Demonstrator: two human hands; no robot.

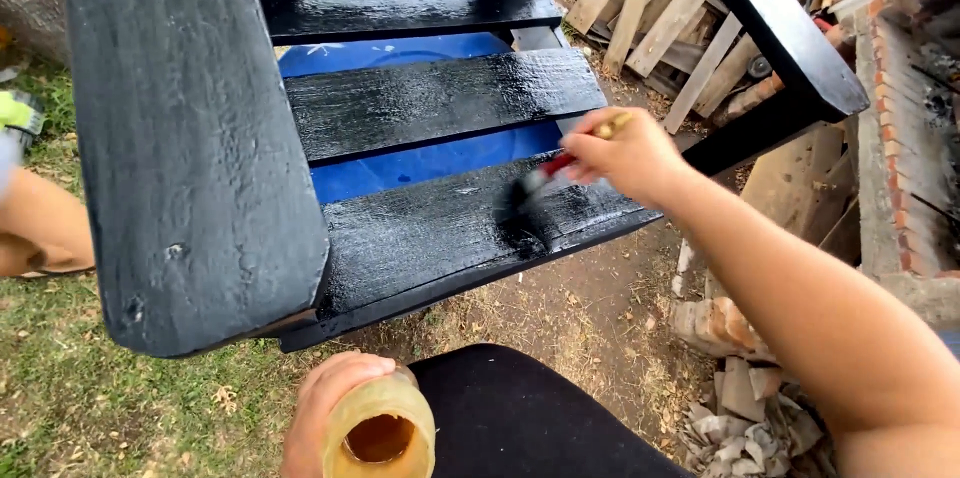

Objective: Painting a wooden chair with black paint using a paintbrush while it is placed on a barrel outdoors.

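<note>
Head view shows your right hand (628,153) at centre frame closed around a red-handled paintbrush (545,183), its bristles touching the wet black wooden seat slat (420,238) of a black-painted chair. Your left hand (325,416), at the bottom edge, grips a yellowish translucent open jar (382,430) beside your black-clad knee (520,418).

Brush on wet black slat, jar held low.
Paintbrush (545,183): red ferrule, pale wooden handle, black bristles pressed on the front slat (420,238) of the black-painted wooden chair, glossy wet. Jar (380,433): yellowish, open, upright, near bottom edge.
</note>
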